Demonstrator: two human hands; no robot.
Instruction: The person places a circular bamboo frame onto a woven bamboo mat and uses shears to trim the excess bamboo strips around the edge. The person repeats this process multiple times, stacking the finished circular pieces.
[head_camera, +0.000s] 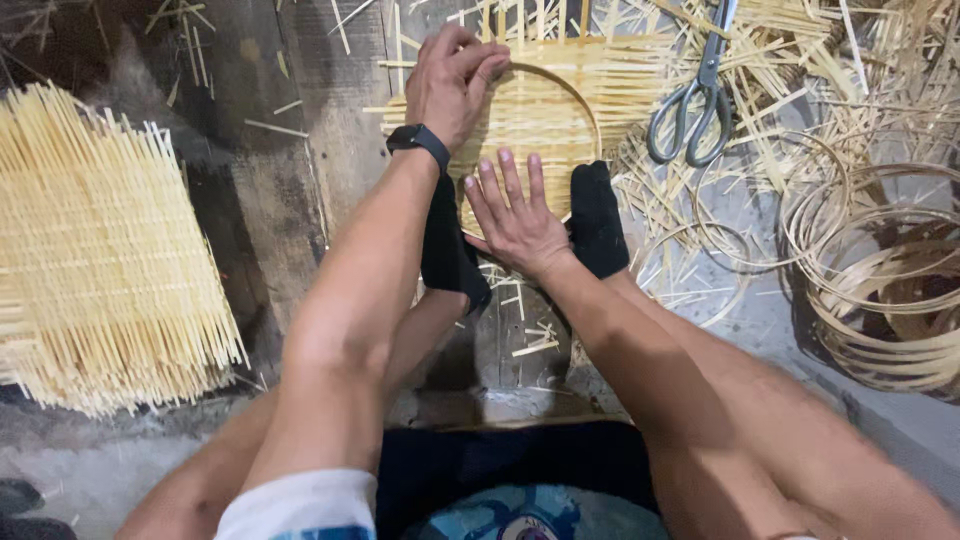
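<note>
Woven bamboo mat (540, 110) on floor between black-socked feet | bamboo hoop (585, 105) laid on it | left hand (452, 80) fingers pinched on hoop rim | right hand (515, 215) flat, fingers spread | edges untrimmed; scissors (695, 95) idle; spare hoops (880, 290) waiting

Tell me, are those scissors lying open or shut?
Open. The grey scissors lie on the bamboo strips with their two handle loops spread apart; the blade tips run out of view at the top edge.
</note>
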